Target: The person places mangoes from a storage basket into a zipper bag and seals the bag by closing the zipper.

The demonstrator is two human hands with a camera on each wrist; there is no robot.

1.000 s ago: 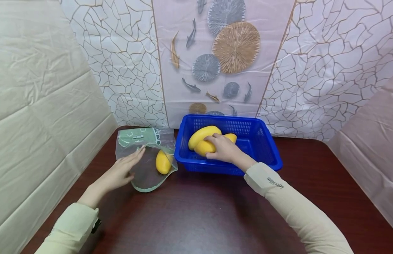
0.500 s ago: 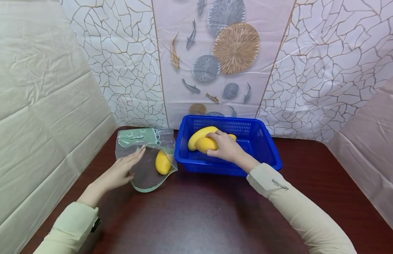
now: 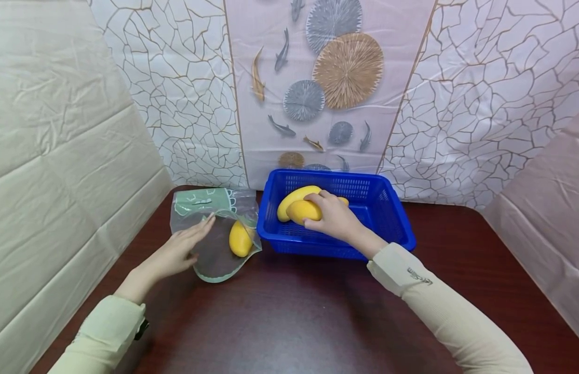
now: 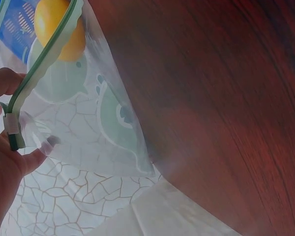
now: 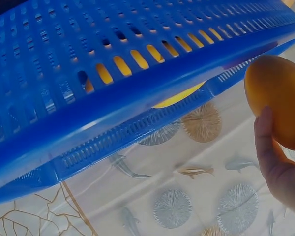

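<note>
My right hand (image 3: 335, 216) grips a yellow mango (image 3: 304, 212) over the left part of a blue plastic basket (image 3: 406, 228). In the right wrist view the held mango (image 5: 280, 101) shows outside the basket's rim, with my thumb against it. Behind it in the basket lies a longer yellow fruit (image 3: 296, 196); another yellow fruit (image 3: 344, 201) is mostly hidden by my hand. My left hand (image 3: 179, 252) holds the mouth edge of a clear zip bag (image 4: 64, 132) near its slider. Inside the bag lies another mango (image 3: 240, 239).
The bag rests on a dark red-brown table (image 3: 289, 322), just left of the basket. A patterned cloth (image 3: 196, 104) hangs behind both, and pale cloth (image 3: 60, 171) walls in the left side.
My right hand has lifted the mango slightly and shifted a little to the right. My left hand and the bag stay almost still.
</note>
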